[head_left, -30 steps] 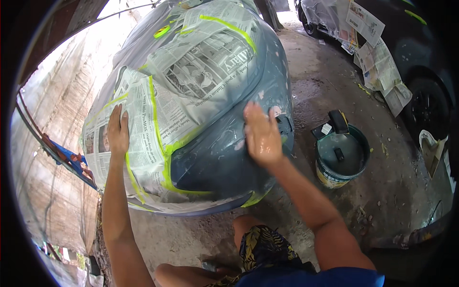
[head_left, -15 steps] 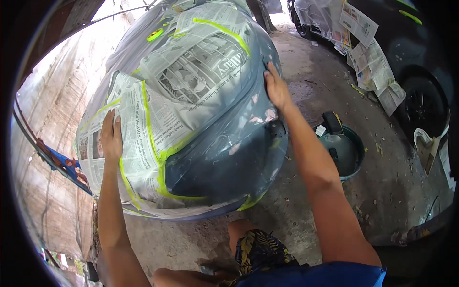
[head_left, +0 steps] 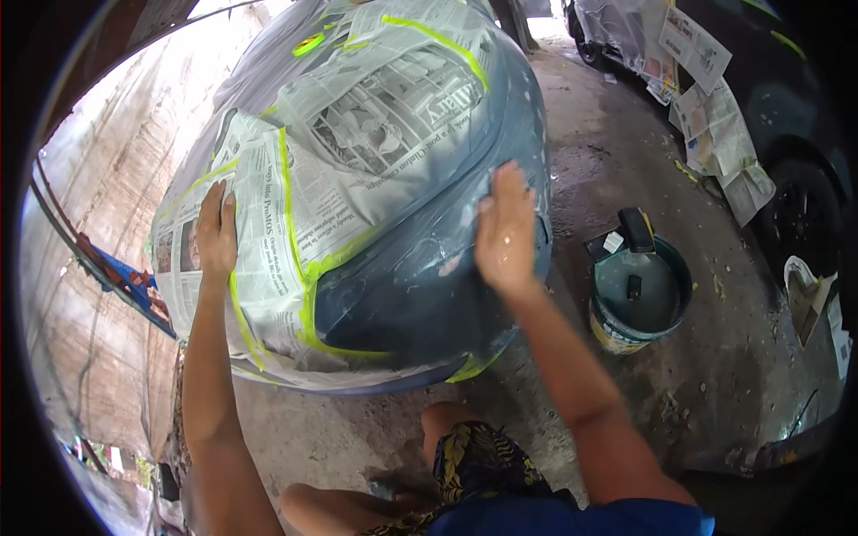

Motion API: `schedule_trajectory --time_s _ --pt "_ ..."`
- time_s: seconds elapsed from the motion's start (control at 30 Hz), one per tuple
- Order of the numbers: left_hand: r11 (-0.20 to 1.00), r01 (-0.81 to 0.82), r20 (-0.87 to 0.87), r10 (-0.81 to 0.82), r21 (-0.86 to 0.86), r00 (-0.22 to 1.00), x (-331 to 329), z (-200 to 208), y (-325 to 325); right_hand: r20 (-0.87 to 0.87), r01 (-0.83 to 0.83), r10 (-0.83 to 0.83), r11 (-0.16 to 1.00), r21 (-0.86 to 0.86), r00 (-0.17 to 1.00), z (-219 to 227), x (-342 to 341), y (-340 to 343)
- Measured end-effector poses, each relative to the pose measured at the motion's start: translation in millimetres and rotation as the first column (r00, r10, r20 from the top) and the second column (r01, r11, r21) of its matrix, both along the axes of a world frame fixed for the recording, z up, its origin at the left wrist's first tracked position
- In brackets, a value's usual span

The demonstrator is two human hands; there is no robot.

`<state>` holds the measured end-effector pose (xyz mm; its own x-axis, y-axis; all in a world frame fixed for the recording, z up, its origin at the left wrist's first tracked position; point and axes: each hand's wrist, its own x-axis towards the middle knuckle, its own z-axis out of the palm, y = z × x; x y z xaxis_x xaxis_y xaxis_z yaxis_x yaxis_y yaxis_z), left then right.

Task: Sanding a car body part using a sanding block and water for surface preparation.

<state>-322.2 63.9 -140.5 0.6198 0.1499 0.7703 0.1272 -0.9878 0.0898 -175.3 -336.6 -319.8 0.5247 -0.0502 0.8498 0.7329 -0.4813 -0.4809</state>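
Observation:
A car's bare blue-grey panel curves in front of me, glossy and with pinkish patches. Sheets of newspaper cover the rest, edged with yellow-green masking tape. My left hand rests flat on the newspaper at the left, fingers straight and holding nothing. On the right side of the bare panel lies my right hand, its fingers stretched out and slightly blurred. Nothing shows in it, though its palm side is hidden.
Right of the panel, a bucket of cloudy water stands on the concrete floor. A black block sits at its rim. A roll of tape lies on the covered car. Another dark car with newspaper stands at right.
My right hand has slid down the panel toward me, from its upper right edge to over the pinkish patches. My left hand stays on the newspaper. The whole view has shifted slightly.

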Motion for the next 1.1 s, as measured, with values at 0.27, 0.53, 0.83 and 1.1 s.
schedule_trajectory --time_s 0.27,0.53,0.83,1.1 --pt "0.999 -0.024 -0.026 0.023 -0.043 0.999 0.9 -0.2 -1.2 0.008 0.001 0.0 0.992 -0.123 1.0 -5.1 -38.6 -0.2" --pt "0.999 -0.049 -0.015 0.049 -0.004 0.999 0.1 1.1 -7.1 -0.084 -0.32 0.309 0.894 -0.312 0.947 -12.6 -91.0 28.2" --pt "0.996 -0.082 0.015 0.082 -0.019 0.996 -1.2 -2.1 0.2 -0.002 -0.021 0.021 0.989 -0.145 1.0 -4.3 -61.7 32.6" --pt "0.998 -0.053 0.004 0.052 0.039 0.999 -1.9 -0.8 4.9 -0.468 -0.048 0.103 0.99 0.129 0.878 5.5 19.1 -29.0"
